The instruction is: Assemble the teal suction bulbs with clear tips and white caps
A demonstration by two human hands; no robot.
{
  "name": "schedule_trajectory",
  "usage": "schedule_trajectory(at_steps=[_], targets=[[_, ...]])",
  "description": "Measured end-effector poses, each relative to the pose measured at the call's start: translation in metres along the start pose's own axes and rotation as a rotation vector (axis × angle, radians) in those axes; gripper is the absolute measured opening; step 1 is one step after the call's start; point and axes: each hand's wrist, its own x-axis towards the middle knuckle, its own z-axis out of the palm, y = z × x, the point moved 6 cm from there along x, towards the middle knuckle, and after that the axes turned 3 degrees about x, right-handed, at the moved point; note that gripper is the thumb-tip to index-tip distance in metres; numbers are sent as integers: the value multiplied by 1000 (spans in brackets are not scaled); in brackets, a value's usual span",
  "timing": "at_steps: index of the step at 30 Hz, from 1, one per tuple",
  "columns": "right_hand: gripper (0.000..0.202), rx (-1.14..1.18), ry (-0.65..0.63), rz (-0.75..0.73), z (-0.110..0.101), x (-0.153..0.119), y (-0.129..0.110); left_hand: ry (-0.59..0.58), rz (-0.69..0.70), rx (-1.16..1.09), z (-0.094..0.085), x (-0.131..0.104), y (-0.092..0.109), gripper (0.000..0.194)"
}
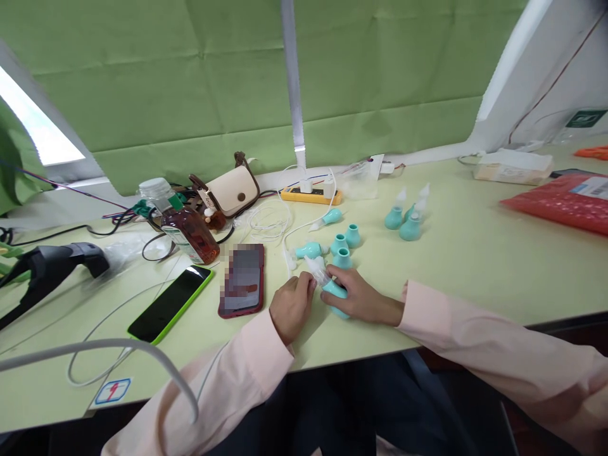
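Observation:
My right hand [360, 296] is wrapped round a teal rubber bulb [336, 290], which is tilted up to the left with a clear tip [316, 267] at its end. Beside that tip, my left hand [292, 305] is closed in a pinch; what its fingers hold is too small to make out. Just behind my hands stand open-necked teal bulbs [352, 235]. A teal bulb with fittings [310, 250] lies on its side, and another tipped bulb [332, 216] lies farther back. Several teal bulbs with clear tips [410, 227] stand to the right.
On the left are a red-cased phone [242, 278], a green-edged phone [171, 304], a bottle [190, 234], a black handheld device [54, 269] and loose cables. A bag [234, 192] and yellow power strip [311, 195] sit behind. A red package [565, 201] lies at right.

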Motion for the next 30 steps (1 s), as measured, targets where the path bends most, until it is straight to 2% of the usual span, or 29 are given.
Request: schedule_trajectory(at_steps=[4, 9, 12, 16, 20, 23, 26, 30], targets=[[17, 18, 10, 13, 0, 0, 1, -54, -26, -125, 2, 0, -1, 13], [19, 98, 37, -19, -2, 0, -2, -179, -57, -354, 5, 3, 3, 24], [19, 121, 83, -42, -5, -1, -3, -237, -69, -393, 3, 7, 4, 28], [19, 139, 121, -23, -8, -2, 1, -225, -87, -278, -3, 10, -3, 30], [20, 138, 127, -45, -9, -3, 0, -142, -107, -23, -2, 8, -11, 18], [21, 144, 159, -29, -11, -3, 1, -131, -124, 138, 1, 8, -16, 14], [21, 157, 100, -45, -8, -2, -1, -134, -140, 222, 1, 10, -18, 14], [16, 183, -19, -44, -2, -2, -5, -103, -159, 224, -3, 12, -18, 16]])
